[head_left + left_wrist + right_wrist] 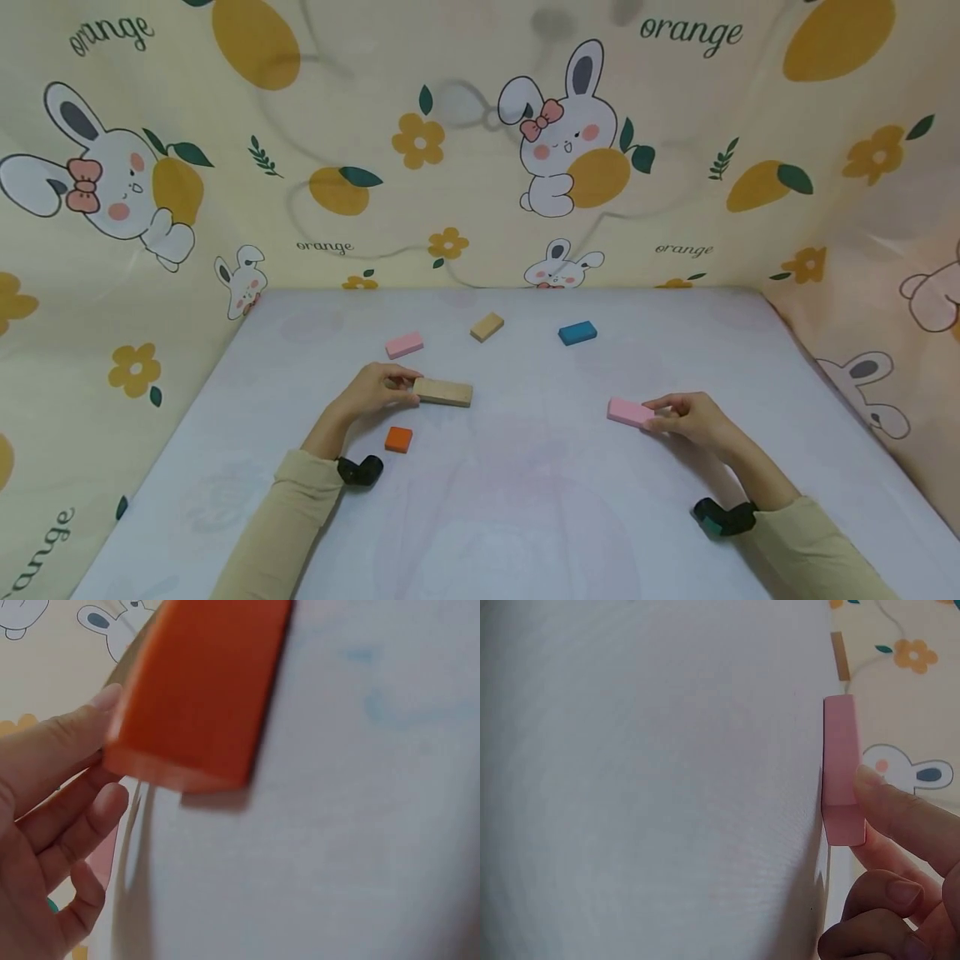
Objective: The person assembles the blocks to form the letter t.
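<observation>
My left hand (pixel 372 390) pinches the left end of a long plain wooden block (pixel 444 392) on the white table. Just nearer than that hand lies an orange block (pixel 399 439). In the left wrist view this orange block (pixel 199 690) looms large and hides most of the wooden one behind it. Over on the right, my right hand (pixel 696 417) grips a pink block (pixel 628 412) by its right end. The right wrist view shows thumb and finger on the lower part of the pink block (pixel 840 750), with the other fingers curled below.
Along the back of the table lie a second pink block (pixel 404 345), a shorter wooden block (pixel 487 327) and a blue block (pixel 577 332). A printed cloth (pixel 480 192) with rabbits and oranges rises behind the table and along both sides.
</observation>
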### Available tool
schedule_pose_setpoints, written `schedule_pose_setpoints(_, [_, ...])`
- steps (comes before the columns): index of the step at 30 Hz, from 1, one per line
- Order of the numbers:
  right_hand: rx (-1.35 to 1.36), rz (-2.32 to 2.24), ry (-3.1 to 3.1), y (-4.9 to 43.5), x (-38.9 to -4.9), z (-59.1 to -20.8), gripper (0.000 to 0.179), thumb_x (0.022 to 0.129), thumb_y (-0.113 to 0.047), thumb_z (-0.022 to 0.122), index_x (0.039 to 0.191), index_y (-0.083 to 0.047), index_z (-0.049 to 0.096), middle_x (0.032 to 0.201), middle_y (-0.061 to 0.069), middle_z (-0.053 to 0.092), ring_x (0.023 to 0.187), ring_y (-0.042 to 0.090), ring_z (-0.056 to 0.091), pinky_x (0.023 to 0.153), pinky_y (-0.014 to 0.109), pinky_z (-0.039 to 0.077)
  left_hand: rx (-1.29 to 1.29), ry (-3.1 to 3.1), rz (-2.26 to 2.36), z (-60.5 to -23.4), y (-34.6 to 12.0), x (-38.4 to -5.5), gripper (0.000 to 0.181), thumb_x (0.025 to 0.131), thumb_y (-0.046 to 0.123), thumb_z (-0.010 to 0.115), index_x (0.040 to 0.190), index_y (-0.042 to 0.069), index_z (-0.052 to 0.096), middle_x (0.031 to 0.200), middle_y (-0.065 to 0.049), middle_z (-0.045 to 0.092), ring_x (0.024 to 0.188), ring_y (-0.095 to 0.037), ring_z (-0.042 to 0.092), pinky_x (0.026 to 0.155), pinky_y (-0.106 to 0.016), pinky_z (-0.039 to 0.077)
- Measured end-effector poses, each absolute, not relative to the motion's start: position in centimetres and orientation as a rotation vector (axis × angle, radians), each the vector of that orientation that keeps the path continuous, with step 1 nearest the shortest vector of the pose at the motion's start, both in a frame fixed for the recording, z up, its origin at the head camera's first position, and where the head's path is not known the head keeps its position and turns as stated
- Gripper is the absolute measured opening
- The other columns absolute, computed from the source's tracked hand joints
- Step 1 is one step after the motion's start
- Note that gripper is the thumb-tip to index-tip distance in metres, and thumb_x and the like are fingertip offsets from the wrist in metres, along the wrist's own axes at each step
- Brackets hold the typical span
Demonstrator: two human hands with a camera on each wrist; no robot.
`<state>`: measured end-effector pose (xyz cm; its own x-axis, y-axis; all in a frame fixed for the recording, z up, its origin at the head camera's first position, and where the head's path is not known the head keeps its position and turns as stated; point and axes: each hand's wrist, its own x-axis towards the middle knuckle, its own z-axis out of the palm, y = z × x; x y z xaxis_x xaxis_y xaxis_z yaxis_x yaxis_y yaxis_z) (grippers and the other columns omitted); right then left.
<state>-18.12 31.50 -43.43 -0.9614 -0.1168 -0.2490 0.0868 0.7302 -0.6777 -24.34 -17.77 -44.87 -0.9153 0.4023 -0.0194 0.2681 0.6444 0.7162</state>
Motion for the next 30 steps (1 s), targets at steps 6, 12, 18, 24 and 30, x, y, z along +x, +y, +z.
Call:
schedule_pose_setpoints(6, [-0.004, -1.042, 2.657, 31.5, -18.1, -43.4, 0.048, 0.084, -0.028, 0.073, 0.12, 0.002, 0.064, 0.07, 0.0, 0.035, 0.073, 0.013, 0.035, 0.059, 0.026, 0.028, 0.574, 2.691, 1.154, -44.8, -17.7, -24.0, 0.04, 0.081, 0.018, 0.077, 0.115, 0.0, 0.068, 0.09, -0.013, 0.069, 0.083, -0.013, 0.055, 0.075, -0.024, 0.043])
schedule_pose_setpoints(12, [-0.007, -1.038, 2.654, 31.4, -18.1, -43.3, 0.049, 0.084, -0.028, 0.074, 0.121, 0.002, 0.064, 0.07, 0.0, 0.035, 0.074, 0.014, 0.035, 0.059, 0.026, 0.028, 0.64, 2.686, 1.19, -44.3, -17.4, -23.4, 0.04, 0.08, 0.017, 0.077, 0.114, -0.001, 0.069, 0.09, -0.016, 0.071, 0.084, -0.015, 0.059, 0.073, -0.023, 0.044])
schedule_pose_setpoints(18, [-0.008, -1.041, 2.649, 31.4, -18.1, -43.3, 0.05, 0.084, -0.028, 0.074, 0.121, 0.003, 0.063, 0.07, 0.0, 0.035, 0.073, 0.013, 0.035, 0.059, 0.026, 0.028, 0.62, 2.702, 1.203, -44.0, -16.9, -22.8, 0.04, 0.079, 0.019, 0.078, 0.113, 0.001, 0.07, 0.093, -0.016, 0.071, 0.086, -0.02, 0.058, 0.067, -0.02, 0.039])
schedule_pose_setpoints(24, [-0.033, -1.036, 2.654, 31.4, -18.2, -43.1, 0.047, 0.084, -0.026, 0.073, 0.12, 0.003, 0.064, 0.069, 0.0, 0.036, 0.071, 0.012, 0.036, 0.058, 0.025, 0.029, 0.548, 2.725, 1.268, -44.0, -16.3, -22.3, 0.039, 0.078, 0.02, 0.079, 0.112, 0.004, 0.071, 0.1, -0.015, 0.073, 0.085, -0.019, 0.057, 0.067, -0.02, 0.038])
schedule_pose_setpoints(30, [-0.042, -1.016, 2.64, 31.4, -18.3, -42.9, 0.048, 0.085, -0.028, 0.073, 0.12, 0.004, 0.063, 0.069, 0.0, 0.036, 0.073, 0.013, 0.036, 0.059, 0.025, 0.029, 0.416, 2.732, 1.357, -44.2, -15.7, -21.7, 0.041, 0.076, 0.021, 0.081, 0.112, 0.004, 0.071, 0.104, -0.016, 0.072, 0.086, -0.018, 0.058, 0.067, -0.019, 0.04])
